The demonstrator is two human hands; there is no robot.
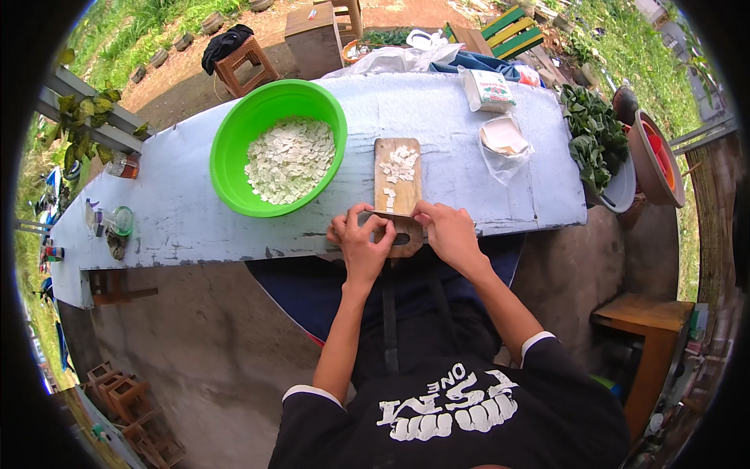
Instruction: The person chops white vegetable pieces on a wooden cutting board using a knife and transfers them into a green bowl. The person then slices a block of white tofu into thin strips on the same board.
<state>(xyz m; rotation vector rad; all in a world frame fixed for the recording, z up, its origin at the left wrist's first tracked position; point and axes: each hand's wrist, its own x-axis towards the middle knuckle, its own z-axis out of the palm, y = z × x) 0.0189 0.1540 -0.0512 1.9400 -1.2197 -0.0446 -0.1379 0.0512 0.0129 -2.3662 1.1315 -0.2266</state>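
A wooden cutting board (383,178) lies on the table edge in front of me, its handle end with the hole toward my body. Small white flat pieces (399,163) sit on its far half, and a few more lie closer to the blade. A thin dark knife (397,215) spans the board crosswise. My left hand (362,241) is closed at its left end, fingers bent and thumb over the board. At the other end, my right hand (449,236) pinches it. What lies under my fingers is hidden.
Left of the board stands a big green basin (221,160) heaped with similar white pieces. An open plastic bag of thin square wrappers (504,137) and a sealed pack (488,90) lie right. Leafy greens (592,129) are at the right end, a glass (123,166) far left.
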